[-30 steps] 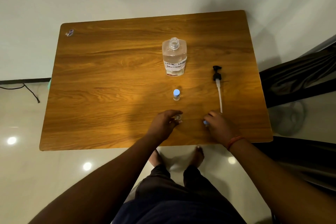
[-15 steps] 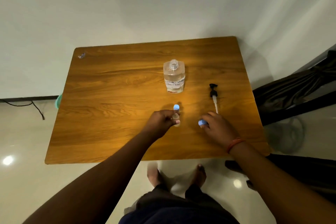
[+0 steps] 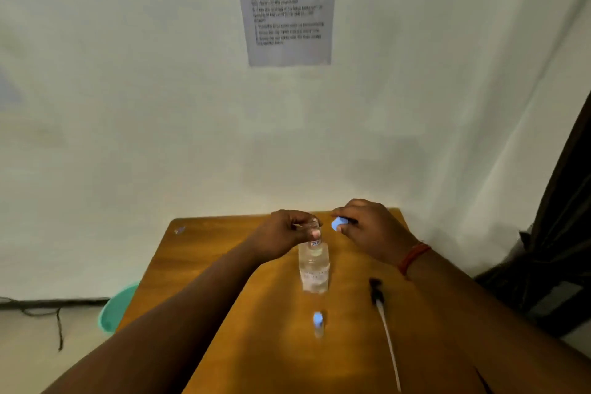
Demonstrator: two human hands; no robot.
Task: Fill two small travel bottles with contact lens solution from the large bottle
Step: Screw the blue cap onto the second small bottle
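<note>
Left hand [image 3: 281, 233] pinches an uncapped small travel bottle [image 3: 314, 224] raised above the open neck of the large bottle [image 3: 313, 269], which stands upright mid-table, toward the far edge. Right hand [image 3: 367, 227] pinches a blue cap [image 3: 337, 223] just beside it, to the right. Second small bottle [image 3: 318, 325], blue-capped, stands nearer the near edge; pump dispenser [image 3: 383, 313] lies toward the right edge of the wooden table [image 3: 208, 265].

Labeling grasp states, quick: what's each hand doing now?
Left hand: pinching small travel bottle.
Right hand: pinching blue cap.
</note>
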